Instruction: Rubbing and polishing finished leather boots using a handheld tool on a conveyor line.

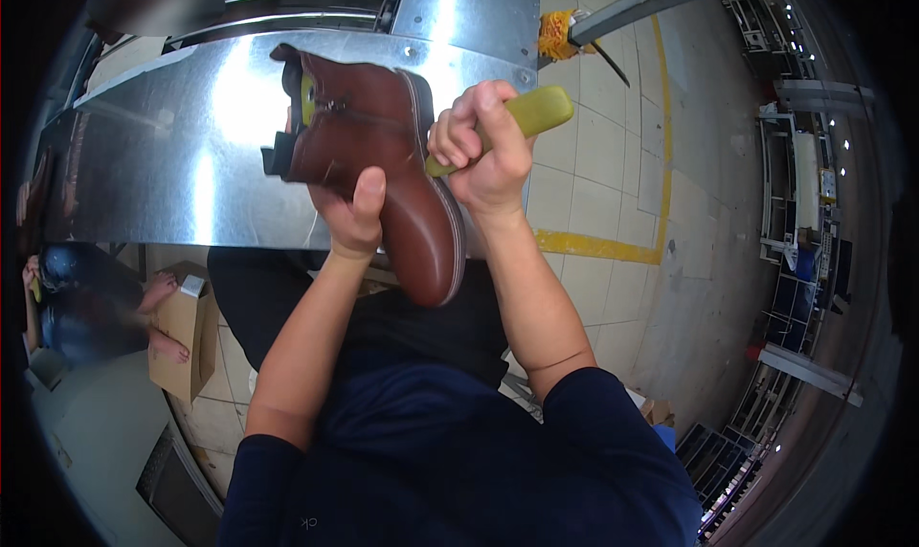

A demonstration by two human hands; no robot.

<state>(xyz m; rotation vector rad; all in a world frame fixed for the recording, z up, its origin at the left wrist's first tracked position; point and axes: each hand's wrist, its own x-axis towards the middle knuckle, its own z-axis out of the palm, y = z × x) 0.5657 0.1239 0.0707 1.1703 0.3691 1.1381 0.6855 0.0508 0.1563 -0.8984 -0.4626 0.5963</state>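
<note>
A brown leather ankle boot [359, 126] is held over the metal table, toe pointing toward me and sole facing right. My left hand [352, 212] is closed round its far side, thumb lying on the leather; most of the other fingers are hidden behind the boot. Something yellow-green shows inside the boot's opening. My right hand [486, 145] grips an olive-green bar with a rounded end [546, 110]. The bar's lower end meets the edge of the sole at the boot's waist; I cannot tell what kind of tool it is.
The shiny metal table [144, 193] ends just ahead of my lap, with a slatted metal conveyor [287, 1] beyond it. Another person's legs and feet show at left beside a cardboard box [196, 341]. A grey metal bar [661, 6] with orange wrapping stands at the upper right.
</note>
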